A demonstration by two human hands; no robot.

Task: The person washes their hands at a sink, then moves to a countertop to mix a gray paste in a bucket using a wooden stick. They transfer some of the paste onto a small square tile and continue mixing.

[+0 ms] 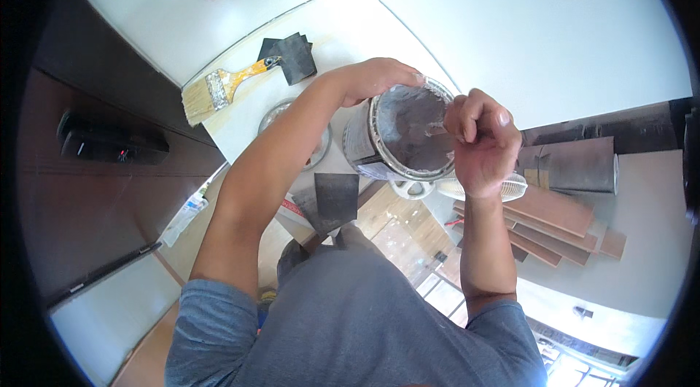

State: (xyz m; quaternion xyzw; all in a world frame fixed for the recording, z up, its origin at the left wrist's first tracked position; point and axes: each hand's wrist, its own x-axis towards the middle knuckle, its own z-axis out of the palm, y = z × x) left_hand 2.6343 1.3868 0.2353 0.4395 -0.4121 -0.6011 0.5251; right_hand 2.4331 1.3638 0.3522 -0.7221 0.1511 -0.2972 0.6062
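A round metal paint can [357, 142] is tilted toward me, its inside coated with grey residue. My left hand [383, 79] grips the can's far rim, with the fingertips partly hidden behind it. At the right side of the mouth, my right hand [483, 132] is closed with curled fingers. A thin pale tip shows beside its fingers over the opening, but I cannot make out what it is. Partly covered by my left forearm, a round metal lid [319, 150] lies on the white surface [343, 29].
A wide paintbrush [222, 88] with a yellow handle and black sheets [297, 59] lie at the left. Nearer me is another dark sheet [337, 197]. Stacked brown boards [554, 219], a dark roll [576, 164] and a white fan [510, 186] are at the right.
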